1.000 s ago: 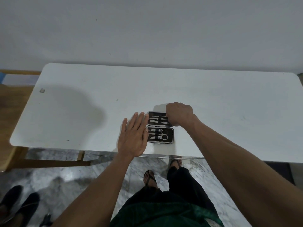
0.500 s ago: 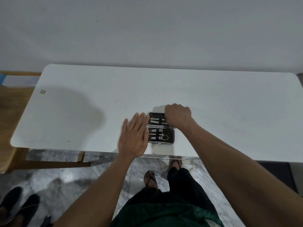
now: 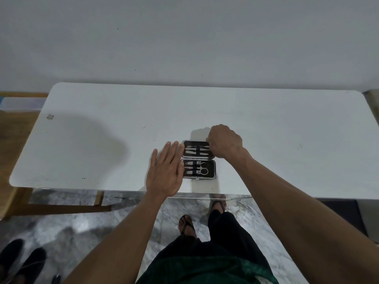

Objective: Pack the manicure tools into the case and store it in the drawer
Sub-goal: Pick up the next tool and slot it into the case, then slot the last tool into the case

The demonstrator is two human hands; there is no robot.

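we see a white table (image 3: pixel 266 124) with a small black case (image 3: pixel 198 159) lying open flat near its front edge, at about 6 o'clock on the table. shiny tools (image 3: pixel 196 151) sit in both halves. our left hand (image 3: pixel 165 174) lies flat with fingers spread, touching the case at its 9 o'clock side. our right hand (image 3: pixel 224 143) is curled at the far half's 3 o'clock end; we cannot tell what it pinches.

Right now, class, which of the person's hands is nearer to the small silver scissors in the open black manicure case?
Left. The left hand lies flat against the case's left edge beside the scissors; the right hand grips the far half's right end.
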